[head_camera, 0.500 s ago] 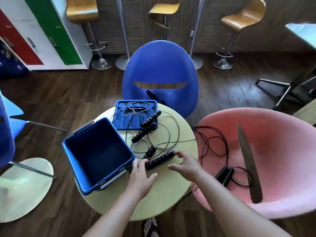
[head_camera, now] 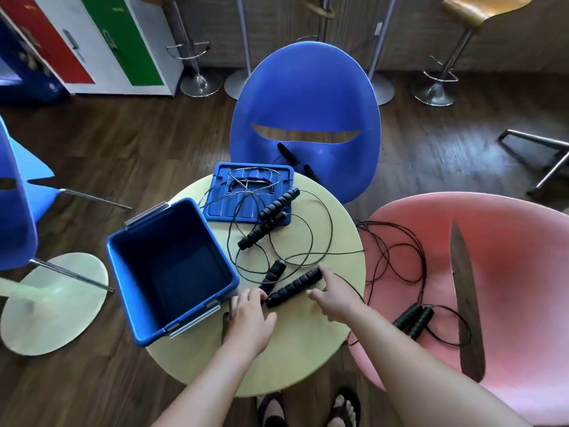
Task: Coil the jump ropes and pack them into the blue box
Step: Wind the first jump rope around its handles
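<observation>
Black ribbed foam jump-rope handle (head_camera: 294, 286) lies between your hands on the round pale-yellow table (head_camera: 308, 352). Your left hand (head_camera: 249, 317) touches its near end with relaxed fingers. Your right hand (head_camera: 334, 302) meets its far end with a straight index finger. Neither grips. The open blue plastic box (head_camera: 181, 272) sits just left of your left hand. Another black jump rope (head_camera: 414, 320) lies right of your right hand, on the pink moulded chair (head_camera: 517, 272).
</observation>
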Tool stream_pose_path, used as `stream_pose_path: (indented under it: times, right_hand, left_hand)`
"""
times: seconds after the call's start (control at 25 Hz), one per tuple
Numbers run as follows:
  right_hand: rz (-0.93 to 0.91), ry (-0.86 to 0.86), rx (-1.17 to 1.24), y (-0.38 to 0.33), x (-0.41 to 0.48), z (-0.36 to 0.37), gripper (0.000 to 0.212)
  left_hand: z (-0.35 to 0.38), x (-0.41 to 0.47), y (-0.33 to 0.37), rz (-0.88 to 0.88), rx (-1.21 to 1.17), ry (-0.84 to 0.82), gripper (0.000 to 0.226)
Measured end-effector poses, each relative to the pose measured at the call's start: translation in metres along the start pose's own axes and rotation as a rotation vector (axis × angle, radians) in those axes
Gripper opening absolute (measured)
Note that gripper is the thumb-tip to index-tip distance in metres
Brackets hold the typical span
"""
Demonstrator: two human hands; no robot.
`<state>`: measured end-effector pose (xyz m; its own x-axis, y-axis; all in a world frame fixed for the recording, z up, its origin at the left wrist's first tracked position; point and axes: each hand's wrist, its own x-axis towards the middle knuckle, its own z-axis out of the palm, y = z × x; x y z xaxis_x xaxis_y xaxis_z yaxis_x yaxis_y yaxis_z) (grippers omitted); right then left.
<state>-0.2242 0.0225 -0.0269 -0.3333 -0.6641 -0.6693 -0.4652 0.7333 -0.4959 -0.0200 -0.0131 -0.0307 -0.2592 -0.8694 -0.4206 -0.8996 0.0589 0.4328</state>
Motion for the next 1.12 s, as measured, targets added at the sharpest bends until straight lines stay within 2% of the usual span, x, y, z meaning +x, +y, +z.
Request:
stream_pose_path:
  times: [0.16,0.36,0.44,0.6,0.72,0.88,0.92,1.04,1.12]
  right_hand:
    - [0.005,-0.001,0.064,-0.001,0.0,0.001,0.068]
    - [0.015,0.117,0.022,0.011,-0.003,-0.001,0.047]
    - [0.037,0.166,0.045,0.014,-0.004,0.001,0.044]
    - [0.064,0.185,0.116,0.017,-0.008,0.007,0.042]
    - [0.103,0.152,0.26,0.021,-0.017,0.015,0.048]
    - [0.177,0.157,0.479,0.028,-0.029,0.029,0.086]
    - [0.185,0.143,0.519,0.029,-0.032,0.032,0.086]
    - [0.193,0.141,0.605,0.029,-0.043,0.033,0.055]
    - [0.203,0.192,0.667,0.033,-0.05,0.027,0.051]
  left_hand:
    - [0.003,0.0,-0.003,0.014,-0.001,0.022,0.03]
    - [0.005,-0.004,0.002,0.018,-0.007,-0.035,0.029]
    - [0.009,-0.006,0.004,0.043,-0.005,-0.096,0.035]
    - [0.013,-0.004,0.011,0.059,-0.021,-0.186,0.061]
    - [0.018,-0.004,0.019,0.106,-0.016,-0.282,0.057]
    - [0.027,-0.013,0.029,0.058,-0.19,-0.375,0.058]
    - [0.03,-0.016,0.032,0.069,-0.233,-0.409,0.058]
    - [0.037,-0.026,0.047,0.155,-0.309,-0.499,0.059]
    - [0.038,-0.032,0.056,0.23,-0.383,-0.571,0.059]
